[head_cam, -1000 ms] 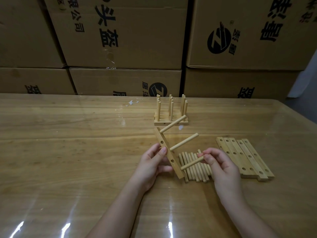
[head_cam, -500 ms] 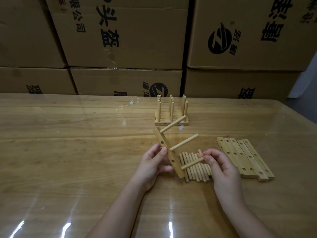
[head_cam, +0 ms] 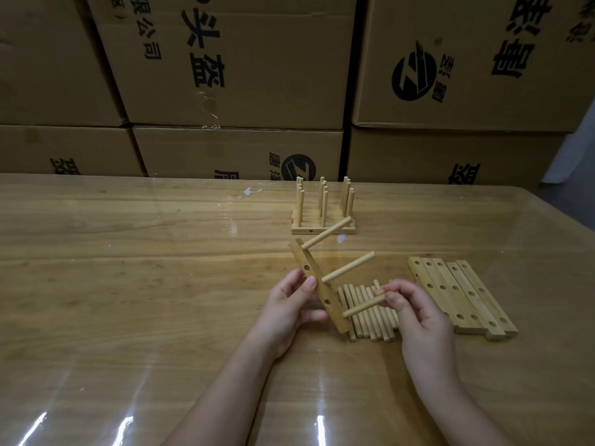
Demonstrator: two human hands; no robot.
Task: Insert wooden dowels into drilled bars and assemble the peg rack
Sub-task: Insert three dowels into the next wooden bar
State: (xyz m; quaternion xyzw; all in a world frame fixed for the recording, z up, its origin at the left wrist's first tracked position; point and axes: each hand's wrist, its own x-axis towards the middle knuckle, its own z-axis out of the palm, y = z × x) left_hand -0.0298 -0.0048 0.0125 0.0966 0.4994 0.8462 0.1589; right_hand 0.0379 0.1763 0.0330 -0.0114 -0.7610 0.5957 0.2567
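Nearest, the left hand gripped a tilted drilled bar while the right hand pinched a third dowel at its lowest hole. Pushing straight along the dowel, bar braced, would likely seat it cleanly. Behind lay loose dowels, spare bars, then a finished rack.

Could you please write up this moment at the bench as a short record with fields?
Left hand: grips drilled bar, tilted
Right hand: pinches third dowel, its tip at the bar's near end
Seated dowels: two, sticking out of the bar
Loose dowels: lying side by side on the table
Spare bars: flat, right of the loose dowels
Finished rack: standing farther back, pegs upright
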